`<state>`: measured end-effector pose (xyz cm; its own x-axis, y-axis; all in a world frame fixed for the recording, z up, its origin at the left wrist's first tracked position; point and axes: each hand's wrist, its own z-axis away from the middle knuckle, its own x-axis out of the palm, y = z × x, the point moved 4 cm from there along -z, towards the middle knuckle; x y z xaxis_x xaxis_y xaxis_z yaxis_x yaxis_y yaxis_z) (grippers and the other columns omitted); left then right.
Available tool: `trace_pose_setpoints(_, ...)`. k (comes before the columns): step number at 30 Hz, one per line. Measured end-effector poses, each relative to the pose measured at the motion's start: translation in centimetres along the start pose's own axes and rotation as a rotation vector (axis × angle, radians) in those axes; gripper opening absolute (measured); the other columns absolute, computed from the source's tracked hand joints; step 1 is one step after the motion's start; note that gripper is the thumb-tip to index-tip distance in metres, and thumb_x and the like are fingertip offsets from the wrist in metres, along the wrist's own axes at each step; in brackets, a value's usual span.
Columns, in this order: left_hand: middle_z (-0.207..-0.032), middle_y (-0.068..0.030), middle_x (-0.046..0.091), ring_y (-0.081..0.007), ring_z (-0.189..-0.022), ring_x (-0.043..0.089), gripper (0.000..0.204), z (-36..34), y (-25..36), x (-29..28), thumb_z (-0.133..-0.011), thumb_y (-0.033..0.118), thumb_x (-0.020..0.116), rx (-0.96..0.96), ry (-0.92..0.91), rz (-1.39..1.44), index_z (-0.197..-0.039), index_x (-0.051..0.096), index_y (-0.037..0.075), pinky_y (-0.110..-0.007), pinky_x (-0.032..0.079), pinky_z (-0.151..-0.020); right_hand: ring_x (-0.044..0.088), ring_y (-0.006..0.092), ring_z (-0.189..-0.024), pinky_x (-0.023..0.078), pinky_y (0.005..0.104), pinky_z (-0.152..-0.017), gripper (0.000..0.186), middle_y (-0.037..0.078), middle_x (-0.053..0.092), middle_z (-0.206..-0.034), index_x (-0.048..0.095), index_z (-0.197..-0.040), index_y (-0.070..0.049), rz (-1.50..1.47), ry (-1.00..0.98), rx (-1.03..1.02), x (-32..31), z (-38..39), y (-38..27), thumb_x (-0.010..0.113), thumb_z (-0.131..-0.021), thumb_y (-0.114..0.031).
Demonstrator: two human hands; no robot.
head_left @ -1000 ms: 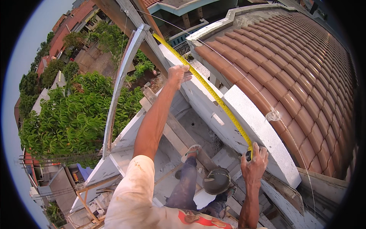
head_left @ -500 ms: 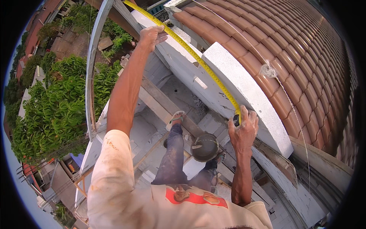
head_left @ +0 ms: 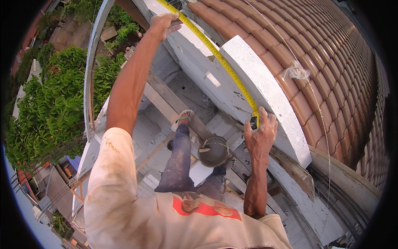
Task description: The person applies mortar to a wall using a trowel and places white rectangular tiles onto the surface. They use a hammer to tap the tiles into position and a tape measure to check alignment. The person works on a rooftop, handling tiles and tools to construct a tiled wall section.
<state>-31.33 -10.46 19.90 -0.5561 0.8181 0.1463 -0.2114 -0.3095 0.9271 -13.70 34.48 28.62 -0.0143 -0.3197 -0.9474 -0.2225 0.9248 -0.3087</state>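
My left hand (head_left: 165,25) grips the yellow tape blade (head_left: 222,62) near the upper end visible to me, its fingers curled at the white wall's edge. The blade runs down to the right along the top of the white block wall (head_left: 273,103), bowing slightly. My right hand (head_left: 262,135) holds the black-and-yellow tape case (head_left: 253,122) at the lower end of the blade, beside the block's inner edge. The blade's far tip is out of the picture.
Below, my sandalled foot stands on a wooden plank (head_left: 159,93) beside a black bucket (head_left: 212,155). A curved metal bar (head_left: 91,66) rises at left before treetops (head_left: 37,108). A tiled roof (head_left: 323,54) and a knotted string (head_left: 297,70) lie beyond the wall, at right.
My view has shifted, so both hands, the tape and the wall appear higher and more to the left in the picture. Both hands still hold the tape measure.
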Motion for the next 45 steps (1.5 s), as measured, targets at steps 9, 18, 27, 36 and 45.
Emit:
trace_pose_setpoints(9, -0.118, -0.018, 0.069, -0.0311, -0.105, 0.072, 0.036, 0.1, -0.3, 0.0, -0.097, 0.01, 0.069, 0.016, -0.024, -0.02, -0.125, 0.059, -0.01, -0.039, 0.063, -0.093, 0.057, 0.0382, -0.106, 0.047, 0.0523, -0.09, 0.056, 0.02, 0.056, -0.116, 0.06, -0.134, -0.009, 0.027, 0.008, 0.001, 0.2, 0.2, -0.1, 0.078, -0.082, -0.018)
trace_pose_setpoints(18, -0.12, -0.016, 0.068, -0.0306, -0.107, 0.071, 0.034, -0.2, -0.6, 0.2, -0.098, 0.01, 0.069, 0.007, -0.031, -0.018, -0.126, 0.06, -0.008, -0.038, 0.064, -0.092, 0.057, 0.039, -0.106, 0.046, 0.0531, -0.091, 0.056, 0.021, 0.057, -0.117, 0.06, -0.134, -0.01, 0.015, 0.004, 0.011, 0.4, 0.2, 0.0, 0.079, -0.082, -0.018)
trace_pose_setpoints(27, -0.113, -0.0137, 0.072, -0.0249, -0.104, 0.072, 0.029, 4.1, -2.3, 0.3, -0.101, 0.019, 0.066, 0.012, -0.193, 0.057, -0.12, 0.063, -0.003, -0.038, 0.061, -0.094, 0.057, 0.0423, -0.115, 0.045, 0.0496, -0.101, 0.068, 0.025, 0.06, -0.117, 0.052, -0.136, 0.002, -0.223, -0.289, 0.178, 1.8, 4.1, 2.7, 0.077, -0.074, -0.01)
trace_pose_setpoints(36, -0.107, -0.0164, 0.071, -0.0242, -0.104, 0.071, 0.037, 22.7, -13.9, 0.6, -0.101, 0.027, 0.068, -0.181, -0.267, 0.067, -0.118, 0.062, -0.005, -0.037, 0.059, -0.095, 0.055, 0.0431, -0.123, 0.043, 0.0479, -0.107, 0.075, 0.022, 0.058, -0.129, 0.05, -0.139, -0.003, -0.496, -0.6, 0.142, 8.5, 19.8, 8.9, 0.077, -0.069, -0.007)
trace_pose_setpoints(45, -0.104, -0.0116, 0.071, -0.0175, -0.094, 0.071, 0.036, 44.6, -30.0, 3.3, -0.098, 0.029, 0.071, -0.72, -0.41, -0.034, -0.115, 0.066, -0.003, -0.029, 0.058, -0.08, 0.055, 0.0423, -0.122, 0.045, 0.0464, -0.105, 0.072, 0.022, 0.058, -0.129, 0.051, -0.137, -0.003, -0.59, -0.711, 0.18, 11.2, 23.1, 5.9, 0.076, -0.07, -0.009)
